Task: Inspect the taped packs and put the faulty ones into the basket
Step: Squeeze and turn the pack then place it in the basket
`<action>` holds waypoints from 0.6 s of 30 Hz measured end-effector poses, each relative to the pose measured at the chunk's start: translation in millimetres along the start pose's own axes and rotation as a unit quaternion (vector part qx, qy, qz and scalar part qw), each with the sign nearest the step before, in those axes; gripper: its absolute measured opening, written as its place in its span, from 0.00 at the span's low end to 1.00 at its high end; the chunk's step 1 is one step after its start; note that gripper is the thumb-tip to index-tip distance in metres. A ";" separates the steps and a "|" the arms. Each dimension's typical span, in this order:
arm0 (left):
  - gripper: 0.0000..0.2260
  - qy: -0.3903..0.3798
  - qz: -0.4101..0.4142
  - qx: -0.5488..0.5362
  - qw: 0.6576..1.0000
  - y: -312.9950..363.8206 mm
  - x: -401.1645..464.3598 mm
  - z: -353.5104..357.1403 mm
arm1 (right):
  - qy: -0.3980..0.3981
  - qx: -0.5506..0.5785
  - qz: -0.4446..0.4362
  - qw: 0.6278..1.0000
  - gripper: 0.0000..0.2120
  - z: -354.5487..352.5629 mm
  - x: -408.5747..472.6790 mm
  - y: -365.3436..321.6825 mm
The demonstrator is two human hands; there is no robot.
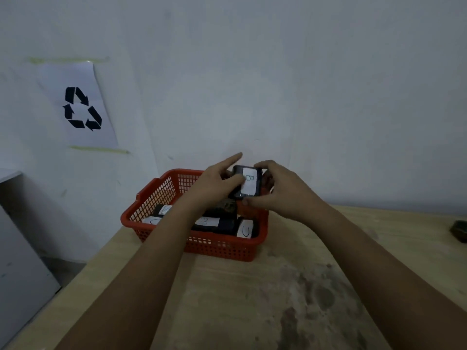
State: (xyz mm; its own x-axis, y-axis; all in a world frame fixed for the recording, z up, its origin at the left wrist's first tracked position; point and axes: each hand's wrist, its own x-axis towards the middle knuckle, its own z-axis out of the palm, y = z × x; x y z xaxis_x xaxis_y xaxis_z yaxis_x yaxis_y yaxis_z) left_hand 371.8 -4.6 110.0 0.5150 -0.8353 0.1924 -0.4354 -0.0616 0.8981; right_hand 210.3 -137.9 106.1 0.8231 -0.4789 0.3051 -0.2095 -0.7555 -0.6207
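Both hands meet above the red basket (161,195), which sits at the far left part of the wooden worktop (290,286), close to the white wall (278,72). Between them they hold up one dark taped pack (257,181), its white label (249,181) turned toward the camera with a handwritten mark that reads like a B. The left hand (214,188) grips the pack from its left side: the thumb lies across the label's left edge, the forefinger sticks out straight toward the wall, and the other fingers are hidden behind the pack. The right hand (280,190) grasps it from the right, fingers (262,164) curled over the top edge and thumb pressed under the bottom edge. The pack hangs in the air over the basket's far half, clear of the packs beneath it.

Inside the basket lie several more dark packs with white labels: one (161,210) near the left wall, one (219,224) in the middle toward the front, and one (246,229) at the front right corner whose label shows a U-like mark. Their condition is too blurred to judge.

On the wall to the left a paper sheet with a black recycling symbol (82,108) is fixed with yellowish tape. A small dark object (460,229) rests at the worktop's right edge, cut off by the frame
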 end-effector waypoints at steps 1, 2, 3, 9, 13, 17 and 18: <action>0.25 0.012 0.001 0.039 0.999 -6.3 8.7 -3.6 | 0.007 -0.011 0.012 1.000 0.40 3.1 7.9 0.3; 0.26 0.025 0.004 0.080 0.996 -13.5 15.7 -6.7 | 0.013 -0.030 0.022 0.999 0.38 6.4 15.7 1.3; 0.26 0.036 0.007 0.122 0.992 -22.6 21.8 -9.4 | 0.013 -0.059 0.032 0.998 0.37 9.8 23.4 2.6; 0.17 -0.015 0.033 0.307 0.951 -79.4 35.5 -6.8 | -0.060 -0.320 0.086 0.942 0.29 37.3 59.9 10.3; 0.15 -0.035 0.005 0.330 0.943 -90.9 42.0 -6.1 | -0.112 -0.395 0.139 0.901 0.39 43.1 72.1 10.3; 0.16 -0.045 -0.013 0.367 0.929 -98.2 44.5 -4.4 | -0.123 -0.428 0.161 0.881 0.42 38.5 75.6 2.4; 0.16 -0.042 -0.012 0.371 0.928 -100.0 45.9 -4.1 | -0.124 -0.445 0.157 0.873 0.42 38.4 76.3 0.7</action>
State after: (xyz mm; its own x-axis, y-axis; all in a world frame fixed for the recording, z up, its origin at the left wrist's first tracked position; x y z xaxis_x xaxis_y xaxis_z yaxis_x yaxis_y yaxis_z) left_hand 442.0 -34.5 30.7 0.4850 -0.8669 0.1154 -0.8290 -0.4138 0.3761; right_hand 293.2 -157.8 101.2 0.7167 -0.6973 -0.0125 -0.6821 -0.7046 0.1956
